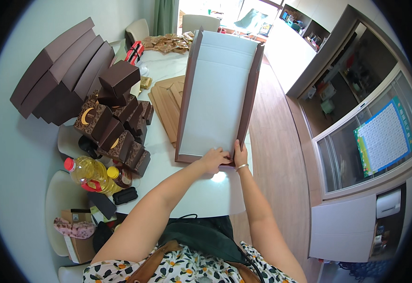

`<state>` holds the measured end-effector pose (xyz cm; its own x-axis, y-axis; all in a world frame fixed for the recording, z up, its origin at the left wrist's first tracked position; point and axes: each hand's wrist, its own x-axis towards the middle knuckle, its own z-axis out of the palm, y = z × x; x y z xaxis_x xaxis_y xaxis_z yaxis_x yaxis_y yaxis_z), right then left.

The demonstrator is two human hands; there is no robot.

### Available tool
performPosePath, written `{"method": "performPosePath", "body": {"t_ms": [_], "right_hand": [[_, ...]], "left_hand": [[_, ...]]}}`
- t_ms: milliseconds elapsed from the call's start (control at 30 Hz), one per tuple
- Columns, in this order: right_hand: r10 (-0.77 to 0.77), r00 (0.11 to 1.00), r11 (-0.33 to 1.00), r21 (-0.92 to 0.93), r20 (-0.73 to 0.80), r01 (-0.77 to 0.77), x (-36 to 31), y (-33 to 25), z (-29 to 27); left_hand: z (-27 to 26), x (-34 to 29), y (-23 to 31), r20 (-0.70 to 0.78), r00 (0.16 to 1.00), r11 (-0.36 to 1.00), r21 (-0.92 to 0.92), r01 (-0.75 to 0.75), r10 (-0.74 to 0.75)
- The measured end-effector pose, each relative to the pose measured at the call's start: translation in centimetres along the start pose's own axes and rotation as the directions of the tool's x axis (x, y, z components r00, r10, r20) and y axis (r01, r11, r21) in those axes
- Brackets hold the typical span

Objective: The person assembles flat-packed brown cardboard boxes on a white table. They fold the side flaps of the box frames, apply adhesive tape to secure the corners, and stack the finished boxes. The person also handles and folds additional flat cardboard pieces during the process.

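A large, long cardboard box (215, 94), brown outside and pale blue-white inside, lies open on the white table (191, 198) in front of me. Its side walls stand up, and its far end flap is raised. My left hand (214, 160) is at the near end wall, fingers bent over the edge close to the right corner. Around the outside of that same corner my right hand (241, 154) is closed, thumb along the right wall. A bracelet circles my right wrist. Under the box's left side, flat tan cardboard pieces (166, 101) stick out.
Stacked brown boxes (69, 66) and smaller dark boxes (118, 78) crowd the table's left side. Nearer stand an oil bottle (88, 172) and a yellow-capped jar (119, 175), beside a black case (125, 195). Small packets (168, 43) lie at the far end. Wooden floor (276, 141) runs along the right.
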<state>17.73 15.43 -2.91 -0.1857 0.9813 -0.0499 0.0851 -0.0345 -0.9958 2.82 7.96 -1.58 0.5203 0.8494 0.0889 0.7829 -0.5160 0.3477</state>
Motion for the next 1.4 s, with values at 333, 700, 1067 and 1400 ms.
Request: {"method": "performPosePath", "body": {"t_ms": [333, 700, 1067, 1400], "right_hand": [[-0.093, 0.994, 0.995, -0.038, -0.065, 0.091, 0.9, 1.6, -0.2], [-0.114, 0.992, 0.993, 0.012, -0.055, 0.114, -0.4, 0.4, -0.2], [-0.126, 0.990, 0.992, -0.033, -0.065, 0.124, 0.1, 1.2, -0.4], [-0.248, 0.953, 0.944, -0.265, -0.175, 0.197, -0.2, 1.1, 0.9]], "left_hand": [[-0.2, 1.6, 2.6, 0.094, 0.981, 0.963, 0.229, 0.144, -0.169], [0.5, 0.0, 1.3, -0.094, 0.990, 0.989, -0.109, 0.099, -0.110], [-0.3, -0.4, 2.8, -0.163, 0.984, 0.996, 0.044, 0.078, -0.070], [3.5, 0.4, 3.3, -0.327, 0.926, 0.977, 0.035, 0.212, -0.189]]}}
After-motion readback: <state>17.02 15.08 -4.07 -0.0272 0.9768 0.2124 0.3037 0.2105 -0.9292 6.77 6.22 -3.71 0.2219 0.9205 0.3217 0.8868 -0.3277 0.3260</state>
